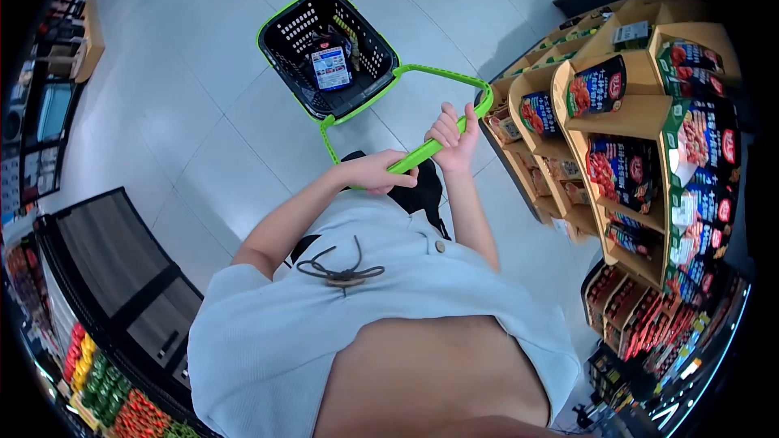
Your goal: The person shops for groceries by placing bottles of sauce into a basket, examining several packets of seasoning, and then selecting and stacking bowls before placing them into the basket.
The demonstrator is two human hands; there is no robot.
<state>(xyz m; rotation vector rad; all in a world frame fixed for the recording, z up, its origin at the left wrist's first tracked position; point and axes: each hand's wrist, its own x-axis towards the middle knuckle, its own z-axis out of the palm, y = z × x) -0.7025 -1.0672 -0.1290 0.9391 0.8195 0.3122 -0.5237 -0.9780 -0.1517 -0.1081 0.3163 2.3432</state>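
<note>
A black shopping basket (pixel 278 53) with a bright green rim sits on the floor ahead of me. Its long green handle (pixel 425 153) is pulled out towards my body. My left hand (pixel 375 173) is closed around the handle close to my waist. Further along to the right, my right hand (pixel 452 139) also wraps round it, fingers curled over the bar. Inside the basket lie a blue-and-white labelled package (pixel 331 70) and a yellowish long pack (pixel 346 32). Some darker items beside them are hard to make out.
Wooden shelves (pixel 641 118) with dark printed food pouches (pixel 596 88) stand close on my right. A dark-framed display case (pixel 122 259) is on the left, with peppers (pixel 104 385) and small red produce (pixel 139 415) below. Light floor tiles (pixel 195 89) stretch ahead.
</note>
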